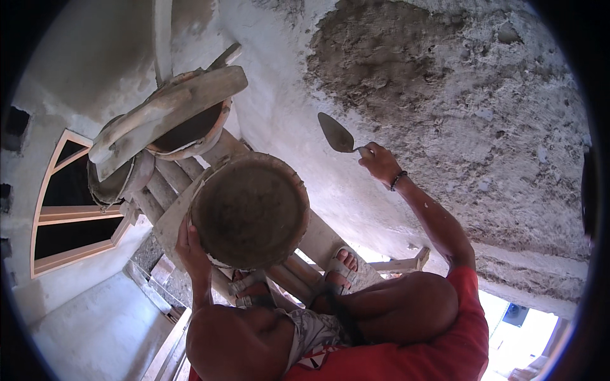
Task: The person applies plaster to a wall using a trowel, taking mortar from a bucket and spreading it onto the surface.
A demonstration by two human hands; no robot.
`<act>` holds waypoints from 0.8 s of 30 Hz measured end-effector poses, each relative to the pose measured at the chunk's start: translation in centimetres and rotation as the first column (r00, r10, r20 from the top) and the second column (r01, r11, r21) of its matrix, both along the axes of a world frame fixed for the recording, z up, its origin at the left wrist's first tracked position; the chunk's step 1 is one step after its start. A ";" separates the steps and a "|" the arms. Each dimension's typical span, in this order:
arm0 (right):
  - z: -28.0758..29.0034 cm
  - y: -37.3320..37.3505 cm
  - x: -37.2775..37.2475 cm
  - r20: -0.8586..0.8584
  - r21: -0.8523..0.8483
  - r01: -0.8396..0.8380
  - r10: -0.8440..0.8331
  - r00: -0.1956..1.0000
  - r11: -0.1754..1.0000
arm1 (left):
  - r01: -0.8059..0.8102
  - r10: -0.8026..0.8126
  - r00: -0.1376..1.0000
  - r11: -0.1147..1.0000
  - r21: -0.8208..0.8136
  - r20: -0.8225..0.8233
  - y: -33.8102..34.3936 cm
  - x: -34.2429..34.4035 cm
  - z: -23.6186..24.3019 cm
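Observation:
My left hand [190, 251] grips the near left side of a round mortar-crusted bucket [248, 209], whose inside looks grey and dusty or coated. My right hand [381, 165] is closed on the handle of a pointed trowel [335, 133], held out beside the mottled wall [394, 70], up and right of the bucket. Whether the blade touches the wall I cannot tell. Behind the bucket, a long mortar-stained board [165, 111] lies across another bucket [194, 133], and a further container [108, 187] is partly hidden beneath it.
My sandalled feet [340, 273] rest on a scaffold of planks [318, 235] and round poles [152, 203], with gaps showing the level below. A wooden window frame [51, 216] is in the left wall. A bright opening [515, 330] shows at the lower right.

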State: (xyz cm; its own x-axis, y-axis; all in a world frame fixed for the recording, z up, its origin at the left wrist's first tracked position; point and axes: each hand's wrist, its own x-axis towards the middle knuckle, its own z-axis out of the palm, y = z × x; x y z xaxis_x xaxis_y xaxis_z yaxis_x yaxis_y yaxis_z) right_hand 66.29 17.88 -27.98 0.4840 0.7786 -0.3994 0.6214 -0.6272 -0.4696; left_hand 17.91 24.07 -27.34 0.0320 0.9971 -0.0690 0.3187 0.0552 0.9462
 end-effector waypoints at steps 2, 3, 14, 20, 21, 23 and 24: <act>-0.1 -0.6 0.9 0.065 0.033 -0.021 0.019 0.998 0.999 | -0.012 0.013 1.000 0.999 -0.040 0.016 -0.1 0.4 0.2; -0.3 -1.1 1.8 0.117 0.041 -0.038 0.033 0.993 0.998 | -0.016 0.017 1.000 0.998 -0.061 0.025 -0.1 0.7 0.1; 10.1 -2.7 3.9 0.275 0.111 0.001 -0.032 0.961 0.994 | -0.010 0.012 0.999 0.998 -0.068 0.031 -0.1 0.0 -0.1; 18.8 -3.3 3.1 0.160 0.079 0.160 -0.171 0.972 0.984 | -0.033 0.037 0.997 0.997 -0.066 0.063 -0.1 0.6 -0.1; 19.9 -3.5 2.9 0.137 0.087 0.175 -0.186 0.973 0.981 | -0.041 0.045 0.997 0.997 -0.059 0.058 -0.1 0.3 -0.3; 21.3 -4.6 3.0 0.110 0.156 0.151 -0.169 0.980 0.976 | -0.034 0.038 0.995 0.998 -0.049 0.087 0.0 0.1 -0.8; 22.1 -5.0 3.1 0.097 0.190 0.139 -0.160 0.982 0.972 | -0.030 0.034 0.994 0.999 -0.045 0.103 0.0 0.0 -0.9</act>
